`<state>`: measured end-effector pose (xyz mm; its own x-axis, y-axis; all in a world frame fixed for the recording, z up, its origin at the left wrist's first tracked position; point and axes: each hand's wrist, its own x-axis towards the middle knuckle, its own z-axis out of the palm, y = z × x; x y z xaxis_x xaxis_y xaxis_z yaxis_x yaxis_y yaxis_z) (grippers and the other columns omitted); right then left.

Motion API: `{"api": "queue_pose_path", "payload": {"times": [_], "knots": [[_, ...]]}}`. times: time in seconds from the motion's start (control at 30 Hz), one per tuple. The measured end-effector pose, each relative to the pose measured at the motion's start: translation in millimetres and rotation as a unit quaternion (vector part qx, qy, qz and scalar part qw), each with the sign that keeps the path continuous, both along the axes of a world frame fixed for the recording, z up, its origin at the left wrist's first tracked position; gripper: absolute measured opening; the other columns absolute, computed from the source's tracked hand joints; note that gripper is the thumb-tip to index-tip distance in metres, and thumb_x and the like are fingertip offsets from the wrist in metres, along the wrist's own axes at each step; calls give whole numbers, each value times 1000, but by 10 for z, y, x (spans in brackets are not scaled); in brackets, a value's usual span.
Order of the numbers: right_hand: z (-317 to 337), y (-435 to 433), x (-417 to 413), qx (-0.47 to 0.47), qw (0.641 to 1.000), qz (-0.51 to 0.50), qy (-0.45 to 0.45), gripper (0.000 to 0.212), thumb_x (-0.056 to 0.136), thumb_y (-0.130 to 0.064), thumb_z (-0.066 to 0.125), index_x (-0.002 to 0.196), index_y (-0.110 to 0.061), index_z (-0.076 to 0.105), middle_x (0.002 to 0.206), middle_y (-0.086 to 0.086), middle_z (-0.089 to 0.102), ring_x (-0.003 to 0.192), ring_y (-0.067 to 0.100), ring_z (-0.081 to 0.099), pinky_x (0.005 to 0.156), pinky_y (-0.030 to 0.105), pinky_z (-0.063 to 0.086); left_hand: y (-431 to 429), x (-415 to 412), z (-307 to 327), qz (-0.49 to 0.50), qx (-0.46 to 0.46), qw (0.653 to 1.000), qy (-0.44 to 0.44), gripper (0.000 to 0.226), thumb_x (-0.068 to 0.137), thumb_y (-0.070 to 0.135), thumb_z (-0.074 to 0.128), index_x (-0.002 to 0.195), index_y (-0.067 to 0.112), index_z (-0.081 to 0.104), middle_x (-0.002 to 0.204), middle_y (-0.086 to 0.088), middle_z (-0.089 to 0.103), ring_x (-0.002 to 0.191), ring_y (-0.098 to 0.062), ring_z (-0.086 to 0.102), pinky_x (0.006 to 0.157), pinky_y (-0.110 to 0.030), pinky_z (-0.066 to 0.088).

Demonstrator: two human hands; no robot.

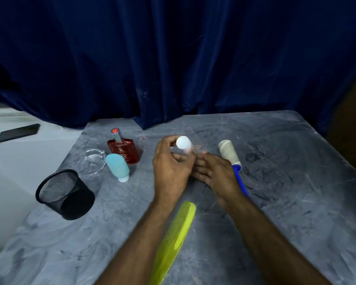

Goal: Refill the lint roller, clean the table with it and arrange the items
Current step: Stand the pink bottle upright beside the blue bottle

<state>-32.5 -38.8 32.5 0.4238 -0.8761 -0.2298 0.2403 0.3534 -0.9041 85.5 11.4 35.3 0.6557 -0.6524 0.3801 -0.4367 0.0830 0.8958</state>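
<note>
The left hand point(171, 167) is raised over the middle of the grey bench point(296, 182), its fingers and thumb curled round a white refill roll point(183, 142) whose round end faces the camera. The right hand point(216, 173) lies just beside it, fingers nearly straight and relaxed, their tips reaching toward the lower end of the roll; blur hides whether they touch it. The lint roller point(233, 165) lies flat on the bench just right of the right hand, its soiled, off-white roll pointing away and its blue handle running toward the person, partly behind the right wrist. A yellow-green comb point(173, 243) lies on the near bench between the two forearms. On the left stand a red perfume bottle point(123, 150) and, in front of it, a pale blue bottle point(117, 167) resting on its white cap, with a clear glass dish point(89, 162) beside them and a black mesh cup point(65, 194) tipped on its side. A dark phone point(18, 132) lies on a white surface left of the bench, and a blue curtain point(173, 58) hangs behind.
</note>
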Motion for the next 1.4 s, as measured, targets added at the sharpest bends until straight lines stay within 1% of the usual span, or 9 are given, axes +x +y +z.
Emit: {"api": "queue_pose_path", "payload": {"times": [0.1,0.17,0.27,0.4,0.63,0.8,1.0,1.13,1.4], "knots": [[35,16,60,20,999,1,-46,25,102,-17,61,120,-1,67,105,17,79,94,27,79,84,37,62,233,8,-39,-6,-24,995,100,44,74,37,79,115,29,65,111,6,74,83,-20,77,75,-49,67],[47,30,140,14,999,4,-49,27,99,-10,66,123,-1,65,107,17,77,85,20,78,79,33,62,387,38,-87,-7,-20,994,109,44,74,37,80,114,30,65,109,6,75,92,-19,78,82,-49,66],[75,86,292,-26,999,13,-29,33,93,1,71,123,-2,61,108,17,73,78,12,76,72,31,62,629,137,-162,16,-3,997,80,41,79,27,87,113,29,64,108,7,75,97,-14,75,87,-40,63],[98,209,535,-156,986,54,24,42,87,6,76,124,-3,58,110,17,73,84,12,76,69,30,64,949,365,-199,44,20,999,23,39,83,16,88,114,28,66,107,19,74,99,0,73,74,-10,55],[136,532,1064,-407,895,120,139,41,83,-13,80,116,-32,64,110,-12,73,99,5,69,79,21,58,1400,707,-192,86,42,995,-18,42,91,6,77,127,22,63,119,17,73,109,13,67,87,0,48],[84,762,1314,-493,840,157,160,42,90,-13,72,129,-26,62,120,-1,72,105,18,70,87,42,61,1588,799,-297,86,43,995,27,63,87,-7,71,135,31,56,125,24,71,117,8,67,94,-9,53],[0,874,1414,-549,788,171,218,44,95,-15,68,139,-17,60,133,8,68,114,26,67,94,47,57,1675,853,-440,67,48,994,70,67,83,6,71,144,29,55,133,16,71,125,-2,68,105,-25,57],[-8,882,1412,-564,776,167,226,46,97,-16,67,141,-19,58,138,6,66,119,23,65,97,46,56,1690,837,-451,62,48,994,75,69,84,9,70,148,31,54,139,16,68,129,-3,66,108,-31,55],[-66,959,1310,-582,767,167,212,48,96,-13,66,142,-21,58,137,3,66,117,19,65,96,44,58,1796,761,-443,58,65,995,54,70,83,22,72,150,30,53,142,17,63,129,1,63,105,-18,52]]}}
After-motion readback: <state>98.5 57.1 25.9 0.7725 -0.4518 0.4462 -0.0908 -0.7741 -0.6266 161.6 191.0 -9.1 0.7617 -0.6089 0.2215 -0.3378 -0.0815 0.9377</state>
